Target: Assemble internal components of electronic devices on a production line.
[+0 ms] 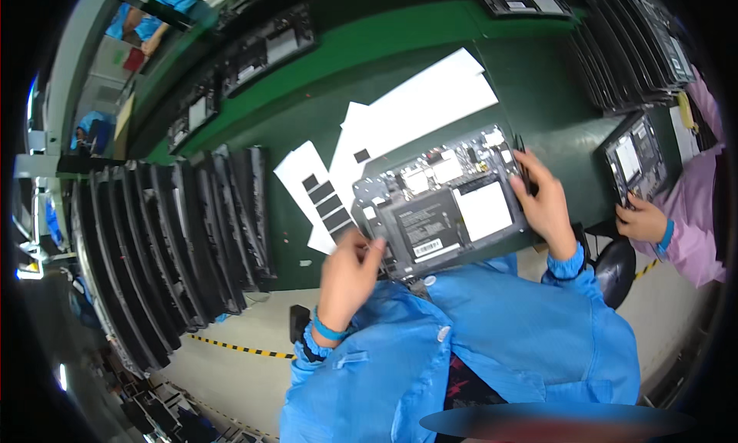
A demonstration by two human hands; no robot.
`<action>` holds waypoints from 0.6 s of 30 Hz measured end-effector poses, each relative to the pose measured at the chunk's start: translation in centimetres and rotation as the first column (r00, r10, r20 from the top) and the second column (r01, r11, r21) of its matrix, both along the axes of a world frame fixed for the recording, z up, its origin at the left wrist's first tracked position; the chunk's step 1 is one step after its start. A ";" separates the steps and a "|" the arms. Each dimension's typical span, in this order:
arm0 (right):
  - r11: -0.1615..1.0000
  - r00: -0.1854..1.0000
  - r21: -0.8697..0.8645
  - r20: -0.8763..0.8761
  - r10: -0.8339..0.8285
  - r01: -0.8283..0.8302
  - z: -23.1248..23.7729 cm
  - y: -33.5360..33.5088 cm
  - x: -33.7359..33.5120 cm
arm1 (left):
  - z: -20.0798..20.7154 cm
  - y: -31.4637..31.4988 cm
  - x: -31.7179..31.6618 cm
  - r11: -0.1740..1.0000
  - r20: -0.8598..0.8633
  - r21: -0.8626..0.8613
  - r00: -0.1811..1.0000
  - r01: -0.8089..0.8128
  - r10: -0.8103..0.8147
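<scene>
An opened laptop base [430, 204] is tilted in front of me at the bench edge, its circuit board, black battery [427, 231] and white panel [485, 211] exposed. My left hand [350, 278] grips its left edge, thumb on top and fingers partly hidden. At the right edge my right hand [544, 201] is closed on slim black tweezers [522, 152], fingers close against the base. Left of the base lies a white backing sheet [296, 170] with several black rectangular patches [327, 201]. Behind the base are larger white sheets [430, 93], one carrying a single black patch.
A row of upright laptop bases [177, 243] stands at left, and a stack [626, 51] at the far right. More opened bases [269, 49] lie along the green far strip. At right, another person's hand [644, 218] in a pink sleeve holds another base [634, 158].
</scene>
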State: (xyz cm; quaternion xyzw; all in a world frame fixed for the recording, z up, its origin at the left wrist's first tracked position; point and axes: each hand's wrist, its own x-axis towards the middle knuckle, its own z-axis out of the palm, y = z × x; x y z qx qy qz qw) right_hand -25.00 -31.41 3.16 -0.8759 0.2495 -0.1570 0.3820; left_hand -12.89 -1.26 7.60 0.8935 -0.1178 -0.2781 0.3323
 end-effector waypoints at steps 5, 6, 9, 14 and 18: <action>0.909 0.975 0.412 0.221 -0.037 -0.059 -0.4 0.7 0.3 | -0.8 0.0 -0.8 0.954 -0.274 -0.241 0.955 -0.179 0.110; 0.877 0.962 0.473 0.267 -0.052 -0.083 0.5 0.7 0.4 | -0.8 0.1 -0.5 0.952 -0.255 -0.249 0.960 -0.181 0.116; 0.865 0.852 0.452 0.520 -0.057 -0.218 3.7 -1.6 2.8 | 0.2 -0.4 0.5 0.734 -0.256 -0.634 0.962 -0.243 0.098; 0.688 0.816 0.637 0.567 -0.114 -0.347 7.1 -5.5 16.8 | 2.5 -2.3 6.1 0.441 -0.182 -0.862 0.964 -0.250 0.192; 0.757 0.788 0.630 0.549 -0.278 -0.172 2.9 -12.1 27.2 | 3.6 -3.4 9.6 0.338 -0.257 -0.883 0.938 -0.326 0.234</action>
